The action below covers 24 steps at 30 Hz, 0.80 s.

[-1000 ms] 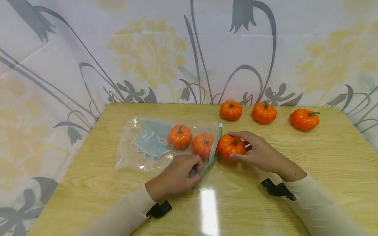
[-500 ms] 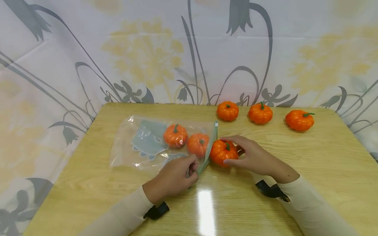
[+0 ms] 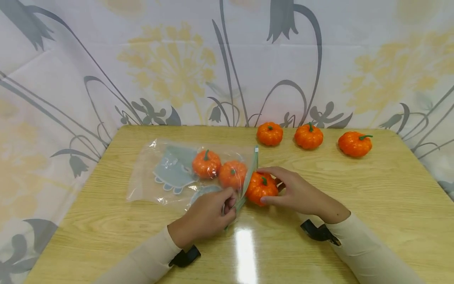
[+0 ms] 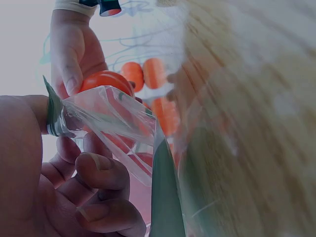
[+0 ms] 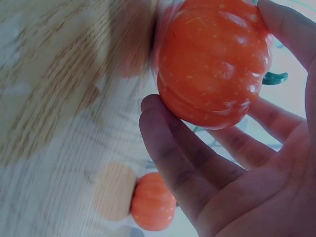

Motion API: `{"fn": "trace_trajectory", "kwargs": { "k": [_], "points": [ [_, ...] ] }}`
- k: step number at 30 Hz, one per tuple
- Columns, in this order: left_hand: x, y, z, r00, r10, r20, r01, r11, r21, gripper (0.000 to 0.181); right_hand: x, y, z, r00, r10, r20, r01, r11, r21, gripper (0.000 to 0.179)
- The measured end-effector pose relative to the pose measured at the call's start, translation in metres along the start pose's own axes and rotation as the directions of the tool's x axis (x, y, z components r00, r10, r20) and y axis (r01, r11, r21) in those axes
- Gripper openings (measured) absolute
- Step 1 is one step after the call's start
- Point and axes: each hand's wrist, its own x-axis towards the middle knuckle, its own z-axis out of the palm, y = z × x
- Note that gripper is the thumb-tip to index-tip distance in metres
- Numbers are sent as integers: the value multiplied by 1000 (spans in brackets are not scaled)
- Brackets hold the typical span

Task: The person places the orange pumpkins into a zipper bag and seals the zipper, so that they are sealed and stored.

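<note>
Surface (image 3: 283, 256) and setting: a light, wood-grained board with a glossy finish, a bright streak of glare (image 3: 245, 256) at its near part, stands before a pale backdrop (image 3: 163, 94) printed with yellow flower heads and grey stems. A clear, crinkled plastic bag (image 3: 142, 187) lies flat at left, bearing a scalloped blue-grey print (image 3: 175, 169); its mouth, edged by a green strip (image 3: 251, 169) with a small white tab (image 3: 257, 150), faces right. Within it, seen through the film, sit two ribbed orange pumpkins, one (image 3: 206, 165) farther in and one (image 3: 232, 174) near the mouth. The left hand (image 3: 207, 215) has its fingers curled on the near edge of the mouth. The right hand (image 3: 296, 193) holds a third pumpkin (image 3: 261, 190) — lobed, shiny, green-stemmed — between thumb and fingers, against the strip; whether any part is inside cannot be told. Three more stand along the back: left (image 3: 270, 133), middle (image 3: 308, 136) and right (image 3: 355, 144), the last with its stem pointing right. Cream sleeves (image 3: 142, 256) and black straps (image 3: 185, 256) cover the wrists.
</note>
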Motion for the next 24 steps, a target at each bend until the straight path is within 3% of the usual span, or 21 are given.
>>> {"fn": "trace_trajectory", "kwargs": {
  "k": [15, 24],
  "points": [
    [-1, -1, 0, 999, 13, -46, -13, 1000, 1, 16, 3, -1, 6, 999, -15, -40, 14, 999, -29, 69],
    [0, 1, 0, 998, 31, -59, -33, 999, -37, 15, 4, -3, 10, 999, -10, -52, 11, 999, 31, 72]
  ]
}}
